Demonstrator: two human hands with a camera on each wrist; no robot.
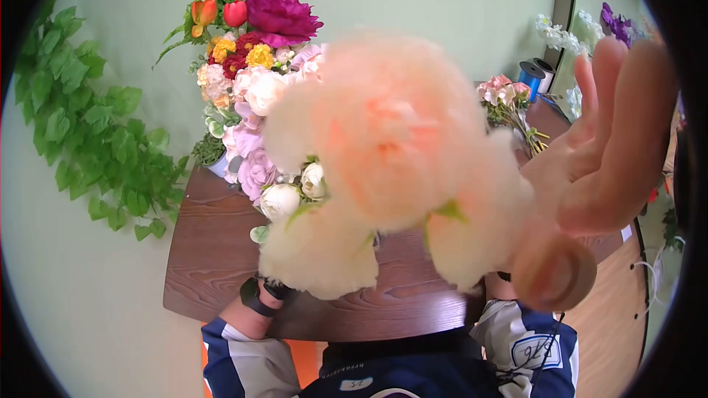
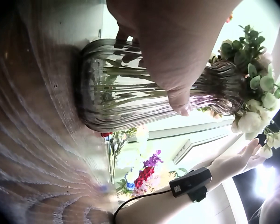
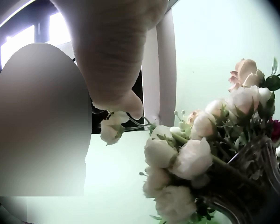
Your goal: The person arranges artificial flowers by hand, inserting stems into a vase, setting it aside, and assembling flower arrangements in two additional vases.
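Observation:
My left hand (image 2: 172, 42) wraps round a ribbed clear glass vase (image 2: 130, 98), thumb on the near side; stems show through the glass. In the head view the bouquet hides that hand. Pale peach-white roses (image 1: 398, 125) loom large and blurred before the head camera. My right hand (image 1: 605, 162) is raised beside them with its fingers extended. In the right wrist view, its fingertip overlaps a small white rose (image 3: 112, 130) that sticks out from the white roses (image 3: 191, 161) at the vase's mouth.
A mixed bouquet (image 1: 258, 88) with tulips and a purple peony stands at the back of the wooden table (image 1: 214, 236). Pink flowers (image 1: 505, 92) and ribbon spools (image 1: 531, 77) are at the back right. Green ivy (image 1: 96, 118) hangs along the left wall.

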